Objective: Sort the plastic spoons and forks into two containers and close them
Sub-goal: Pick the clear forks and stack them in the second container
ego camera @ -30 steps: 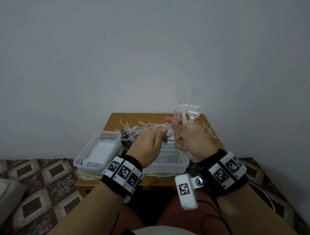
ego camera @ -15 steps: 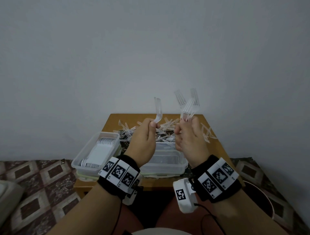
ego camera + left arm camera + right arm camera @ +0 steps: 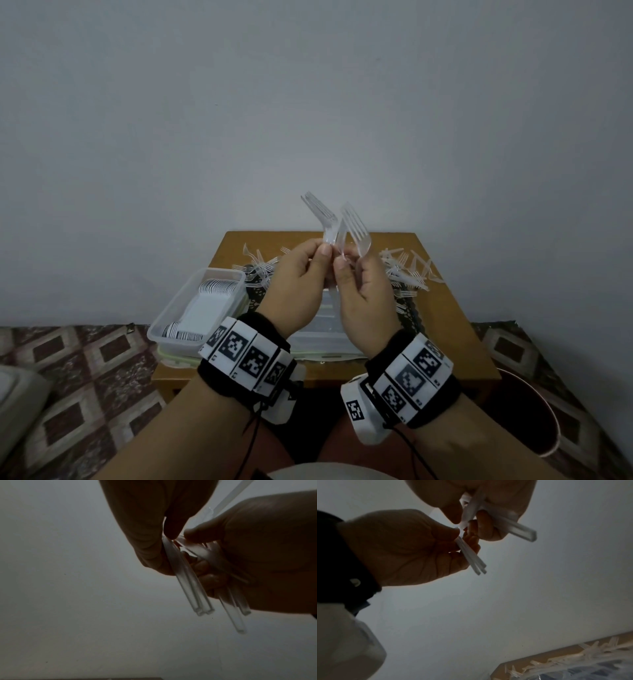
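Both hands are raised above the table and meet at the fingertips. My left hand [image 3: 322, 251] pinches a small bundle of clear plastic forks [image 3: 322, 216], tines up and leaning left. My right hand [image 3: 344, 270] grips more clear forks [image 3: 356, 228], which cross the left bundle. The left wrist view shows the left hand's fork handles [image 3: 188, 585] beside the right hand's handles [image 3: 236, 601]. A clear container [image 3: 164, 329] holding white spoons [image 3: 205, 301] sits at the table's left. A second clear container [image 3: 318, 337] lies under my hands. Loose forks [image 3: 407, 270] cover the far part of the table.
The small wooden table [image 3: 455, 325] stands against a grey wall, and a dark patterned mat lies under the containers. A red bucket [image 3: 527, 414] stands on the floor at the right. Patterned flooring surrounds the table. Loose forks [image 3: 570, 660] appear at the table edge.
My left hand has moved right and joined the right hand, so the two fork bundles now cross. Both hands sit slightly lower than before.
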Demonstrator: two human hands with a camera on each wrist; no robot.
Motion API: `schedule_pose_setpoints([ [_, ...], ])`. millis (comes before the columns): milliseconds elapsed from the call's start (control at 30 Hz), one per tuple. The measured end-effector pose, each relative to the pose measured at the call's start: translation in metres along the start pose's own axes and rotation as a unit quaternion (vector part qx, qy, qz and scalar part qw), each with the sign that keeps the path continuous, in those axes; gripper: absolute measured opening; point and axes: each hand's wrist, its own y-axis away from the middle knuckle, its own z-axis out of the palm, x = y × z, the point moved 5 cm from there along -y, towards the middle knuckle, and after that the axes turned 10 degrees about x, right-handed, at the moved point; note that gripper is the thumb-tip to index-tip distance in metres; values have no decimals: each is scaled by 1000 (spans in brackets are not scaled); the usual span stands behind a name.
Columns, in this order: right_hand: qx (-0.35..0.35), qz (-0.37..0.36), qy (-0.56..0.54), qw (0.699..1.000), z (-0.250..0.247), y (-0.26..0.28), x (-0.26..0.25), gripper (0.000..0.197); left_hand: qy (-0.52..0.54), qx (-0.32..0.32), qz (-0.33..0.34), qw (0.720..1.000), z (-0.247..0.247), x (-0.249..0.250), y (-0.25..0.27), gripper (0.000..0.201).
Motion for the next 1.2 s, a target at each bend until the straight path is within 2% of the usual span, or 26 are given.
schedule_pose_setpoints([
  [133, -12, 3, 22, 1000, -1, -2, 5, 22, 57, -8, -35, 998, 1, 1, 0, 28],
  [267, -35, 15, 67, 997, -6, -4, 11, 17, 99, -15, -83, 992, 2, -6, 1, 28],
  [333, -69, 28, 47, 996, -5, -4, 11, 18, 93, -5, -85, 992, 0, -8, 1, 27],
  [400, -98, 67, -21, 993, -2, -3, 12, 19, 82, 14, -84, 993, -2, -10, -1, 28],
  [500, -62, 126, -90, 986, -4, -3, 15, 32, 76, 47, -81, 993, -5, -11, -5, 26],
  [567, -30, 155, -105, 982, -8, -6, 16, 41, 95, 34, -91, 991, -5, -13, -6, 25],
  [600, -18, 164, -109, 980, -10, -7, 18, 40, 99, 21, -98, 990, -4, -15, -5, 25],
  [700, 27, 174, -131, 976, -14, -12, 21, 18, 88, -21, -112, 990, 0, -16, -1, 25],
  [767, 52, 178, -120, 975, -15, -14, 22, 18, 73, -41, -117, 990, 4, -15, 2, 25],
  [900, 15, 178, -132, 975, -10, -13, 17, 32, 64, -78, -138, 985, 10, -13, 6, 26],
  [1067, -23, 210, -182, 960, -1, -6, 13, 24, 51, -89, -142, 985, 12, -10, 8, 30],
  [1200, 23, 194, -142, 970, -5, -5, 14, 18, 40, -113, -143, 982, 12, -11, 9, 33],
])
